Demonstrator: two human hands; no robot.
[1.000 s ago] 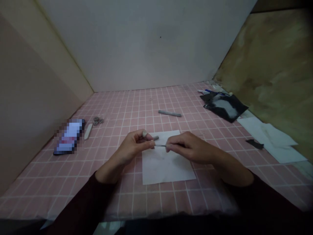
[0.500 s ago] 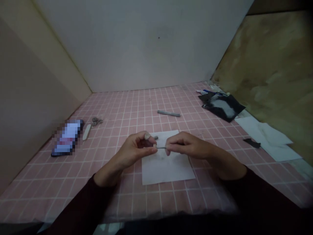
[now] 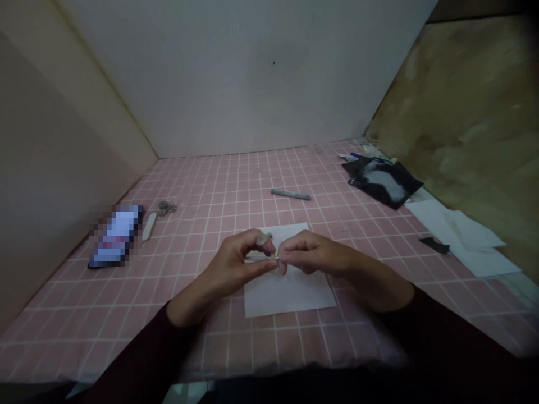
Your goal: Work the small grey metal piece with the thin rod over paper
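Two bare hands are held up over a white sheet of paper [image 3: 295, 297]. They are close together, and a thin grey stick [image 3: 261, 258] lies flat between them, just above the paper. The left hand [image 3: 231, 269] has its grip clamped on the stick, with the thumb and fingers pressed together. The right hand [image 3: 315, 252] has its grip clamped on the other end, right beside the left hand. A small grey bit [image 3: 263, 239] sits at the tip of the left thumb, but it is too small to tell what it is. Dark sleeves [image 3: 138, 359] cover both arms.

The paper lies on a pink tabletop [image 3: 219, 353] with white grid lines. Past the far edge of the paper lies a fatter grey stick [image 3: 290, 194]. To the left of the paper are a phone [image 3: 115, 235] with a blurred cover, a flat white stick [image 3: 149, 226] and small scissors [image 3: 166, 208]. To the right of the paper are a black bag [image 3: 385, 182], some pens [image 3: 362, 156], more white sheets [image 3: 463, 238] and a black scrap [image 3: 433, 244].
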